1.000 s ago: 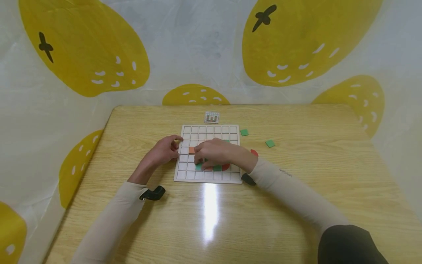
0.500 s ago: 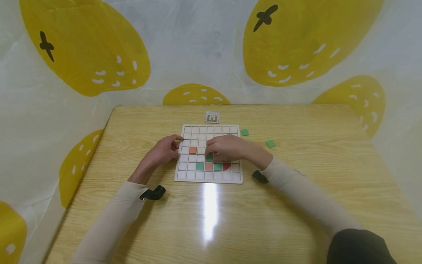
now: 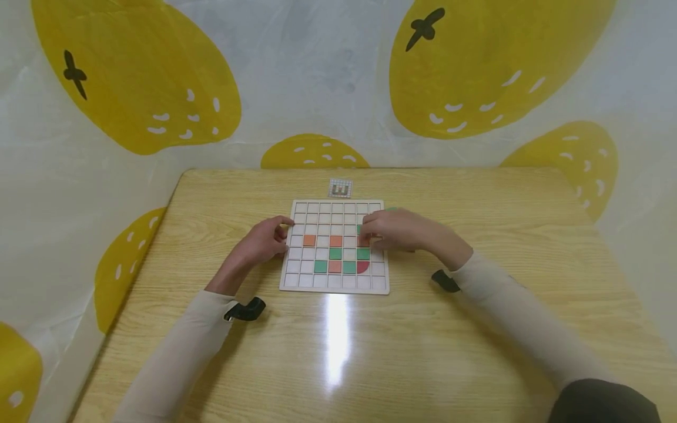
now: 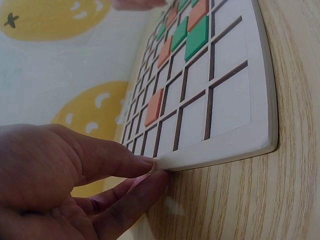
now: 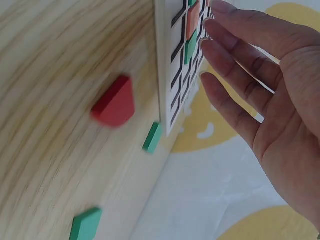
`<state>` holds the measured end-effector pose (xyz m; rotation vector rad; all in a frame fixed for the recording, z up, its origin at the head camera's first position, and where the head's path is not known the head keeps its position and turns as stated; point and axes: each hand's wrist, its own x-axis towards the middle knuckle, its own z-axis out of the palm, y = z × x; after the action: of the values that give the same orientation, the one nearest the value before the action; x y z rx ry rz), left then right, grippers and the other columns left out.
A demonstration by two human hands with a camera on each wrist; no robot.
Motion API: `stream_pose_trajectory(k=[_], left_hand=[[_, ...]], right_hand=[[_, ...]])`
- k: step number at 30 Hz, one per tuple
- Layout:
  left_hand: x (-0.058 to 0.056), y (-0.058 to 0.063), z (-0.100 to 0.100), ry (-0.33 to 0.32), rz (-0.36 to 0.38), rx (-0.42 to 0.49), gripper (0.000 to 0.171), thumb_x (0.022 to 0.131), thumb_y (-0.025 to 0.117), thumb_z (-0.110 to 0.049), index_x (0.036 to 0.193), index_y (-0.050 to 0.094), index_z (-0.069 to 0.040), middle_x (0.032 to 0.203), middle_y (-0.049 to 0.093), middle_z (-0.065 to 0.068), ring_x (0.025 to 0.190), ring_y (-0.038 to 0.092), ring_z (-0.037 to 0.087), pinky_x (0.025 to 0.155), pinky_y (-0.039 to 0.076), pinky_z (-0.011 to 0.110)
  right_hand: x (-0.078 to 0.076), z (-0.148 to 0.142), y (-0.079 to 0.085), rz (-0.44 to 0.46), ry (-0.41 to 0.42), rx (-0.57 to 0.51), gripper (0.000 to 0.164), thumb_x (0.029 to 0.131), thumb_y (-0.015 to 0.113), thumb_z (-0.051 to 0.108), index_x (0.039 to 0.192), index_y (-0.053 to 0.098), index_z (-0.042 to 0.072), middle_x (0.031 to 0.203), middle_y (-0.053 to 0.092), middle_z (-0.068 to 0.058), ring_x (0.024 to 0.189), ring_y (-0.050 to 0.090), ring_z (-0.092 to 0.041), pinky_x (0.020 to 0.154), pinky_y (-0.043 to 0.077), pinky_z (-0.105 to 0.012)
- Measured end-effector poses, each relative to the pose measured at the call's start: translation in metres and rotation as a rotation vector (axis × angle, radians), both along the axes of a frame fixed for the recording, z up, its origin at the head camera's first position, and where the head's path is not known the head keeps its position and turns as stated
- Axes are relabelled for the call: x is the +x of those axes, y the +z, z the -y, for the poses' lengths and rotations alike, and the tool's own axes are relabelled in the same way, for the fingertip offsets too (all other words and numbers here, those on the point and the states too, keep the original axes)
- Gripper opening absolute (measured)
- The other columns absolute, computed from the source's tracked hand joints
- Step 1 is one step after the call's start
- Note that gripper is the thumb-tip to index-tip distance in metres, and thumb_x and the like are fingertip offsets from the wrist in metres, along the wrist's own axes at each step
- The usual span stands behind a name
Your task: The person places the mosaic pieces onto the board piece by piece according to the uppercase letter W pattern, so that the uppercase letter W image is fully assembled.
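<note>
In the head view, a white grid board lies on the table with green, orange and red pieces in its cells. My left hand pinches the board's left edge between thumb and fingertip, as the left wrist view also shows. Over the board's right side is my right hand, its fingers covering part of the right columns. Its fingers look extended and no piece shows between them in the right wrist view. Left of it sit an orange tile, a green tile and a red rounded piece.
A small pattern card lies behind the board. Beside the board's right edge are a loose red rounded piece, a green tile and another green tile. A patterned sheet hangs beyond the table.
My right hand has moved rightward from the board's middle to its right side, uncovering orange and green tiles in the grid. The left hand stays at the left edge.
</note>
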<state>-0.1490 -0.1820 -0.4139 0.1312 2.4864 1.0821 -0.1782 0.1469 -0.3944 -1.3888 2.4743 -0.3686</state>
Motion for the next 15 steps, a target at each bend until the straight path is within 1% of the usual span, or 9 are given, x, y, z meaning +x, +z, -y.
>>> stream_pose_trajectory(k=[3,7,9,12,15], left_hand=[[0.0,0.0,0.0,-0.003,-0.002,-0.005,0.058,0.091,0.063,0.009,0.146,0.048,-0.003,0.117,0.056,0.021,0.098,0.053,0.029,0.07,0.047,0.031],[-0.001,-0.001,0.0,-0.006,-0.004,-0.014,0.058,0.091,0.063,0.009,0.146,0.048,-0.003,0.117,0.057,0.021,0.098,0.054,0.029,0.07,0.048,0.031],[-0.001,-0.001,0.0,-0.006,-0.005,-0.017,0.058,0.091,0.063,0.008,0.146,0.048,-0.003,0.116,0.056,0.02,0.098,0.054,0.029,0.07,0.048,0.031],[-0.001,-0.001,-0.001,-0.003,-0.003,-0.02,0.058,0.091,0.063,0.007,0.146,0.049,-0.004,0.116,0.056,0.02,0.098,0.054,0.03,0.07,0.048,0.031],[-0.001,-0.002,-0.001,0.002,-0.005,-0.023,0.058,0.091,0.064,0.006,0.146,0.049,-0.005,0.116,0.056,0.019,0.097,0.054,0.029,0.07,0.048,0.031]], right_hand=[[0.0,-0.011,-0.001,-0.007,-0.032,0.04,0.017,0.092,0.074,0.012,0.108,0.075,0.017,0.102,0.067,0.004,0.094,0.061,-0.015,0.087,0.053,-0.037],[-0.001,-0.025,-0.002,-0.008,-0.062,0.048,0.019,0.091,0.072,0.008,0.108,0.075,0.016,0.101,0.067,0.003,0.09,0.058,-0.014,0.081,0.052,-0.035],[0.0,-0.031,-0.002,-0.004,-0.083,0.043,0.02,0.09,0.073,0.007,0.108,0.076,0.015,0.104,0.068,0.003,0.092,0.059,-0.014,0.081,0.053,-0.035],[0.001,-0.038,0.0,-0.003,-0.116,0.049,0.02,0.09,0.075,0.008,0.109,0.077,0.014,0.108,0.07,0.002,0.097,0.062,-0.016,0.086,0.054,-0.037],[0.001,-0.044,0.0,-0.016,-0.138,0.069,0.019,0.089,0.076,0.008,0.107,0.077,0.014,0.108,0.072,0.002,0.101,0.064,-0.018,0.091,0.054,-0.04]])
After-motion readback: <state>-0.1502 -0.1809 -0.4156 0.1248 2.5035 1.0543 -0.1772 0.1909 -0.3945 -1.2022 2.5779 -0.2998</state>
